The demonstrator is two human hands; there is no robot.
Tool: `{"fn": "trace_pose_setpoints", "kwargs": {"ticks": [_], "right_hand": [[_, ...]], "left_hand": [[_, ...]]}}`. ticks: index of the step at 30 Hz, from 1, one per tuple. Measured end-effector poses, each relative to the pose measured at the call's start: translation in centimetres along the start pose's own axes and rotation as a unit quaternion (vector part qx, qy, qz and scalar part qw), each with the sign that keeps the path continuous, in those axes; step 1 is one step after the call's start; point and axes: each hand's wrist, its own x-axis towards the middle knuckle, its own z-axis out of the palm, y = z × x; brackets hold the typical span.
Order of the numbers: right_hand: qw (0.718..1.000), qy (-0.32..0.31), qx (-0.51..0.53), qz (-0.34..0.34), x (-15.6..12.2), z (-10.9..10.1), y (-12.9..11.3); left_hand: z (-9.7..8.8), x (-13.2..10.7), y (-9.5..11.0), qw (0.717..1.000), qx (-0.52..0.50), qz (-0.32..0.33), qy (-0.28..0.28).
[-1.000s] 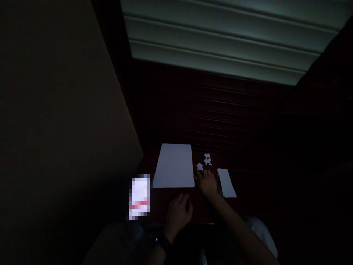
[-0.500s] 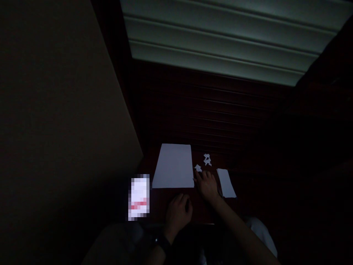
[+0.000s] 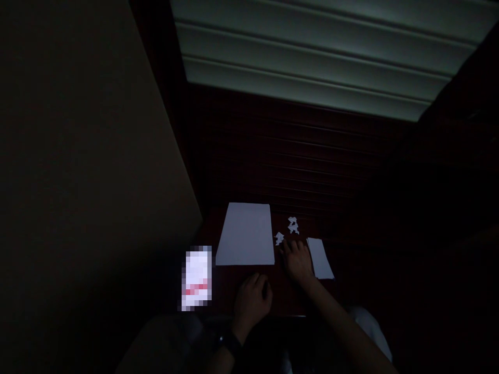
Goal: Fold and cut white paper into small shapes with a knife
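My right hand (image 3: 297, 261) lies over the dark table, its fingers stretched forward and apart, with nothing seen in them. Just beyond its fingertips, to the left, lies a small folded paper figure (image 3: 279, 239), white and pointed. More folded paper figures (image 3: 293, 225) lie close together farther back. My left hand (image 3: 252, 297) rests near the table's front edge, fingers loosely bent and the thumb apart; I see nothing held there. A large white sheet of paper (image 3: 247, 234) lies flat beyond my left hand.
A narrow stack of white paper (image 3: 320, 258) lies right of my right hand. At the left table edge a bright, pixelated rectangle (image 3: 198, 275) shows. A wall (image 3: 97, 156) rises on the left, and pale slats (image 3: 312, 57) hang beyond dark panelling. The room is very dim.
My right hand has drawn back a little to the right, off the nearest folded paper figure, which now shows more fully. My left hand stays where it was.
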Motion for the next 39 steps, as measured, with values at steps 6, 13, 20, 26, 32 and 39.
{"fn": "trace_pose_setpoints", "kwargs": {"ticks": [6,13,20,26,32,39], "right_hand": [[1.0,0.004,-0.002,-0.002,-0.1,-0.1,0.0],[1.0,0.007,0.003,-0.004,-0.3,-0.1,-0.1],[0.999,-0.001,0.032,0.01,0.7,-0.6,0.4],[0.998,-0.016,0.037,0.044,3.1,-0.6,0.6],[0.997,-0.019,0.046,0.059,4.3,-0.1,0.3],[0.995,-0.025,0.059,0.071,4.4,0.2,0.4]], "left_hand": [[0.0,0.0,0.0,1.0,-0.002,-0.002,-0.009],[-0.1,0.0,0.1,1.0,0.003,-0.006,-0.012],[0.0,-0.1,0.1,1.0,0.005,-0.004,-0.02],[0.0,0.0,0.1,1.0,0.011,-0.013,-0.025],[0.0,-0.1,0.1,1.0,0.008,-0.015,-0.022],[-0.1,-0.1,0.1,1.0,0.003,-0.013,-0.022]]}}
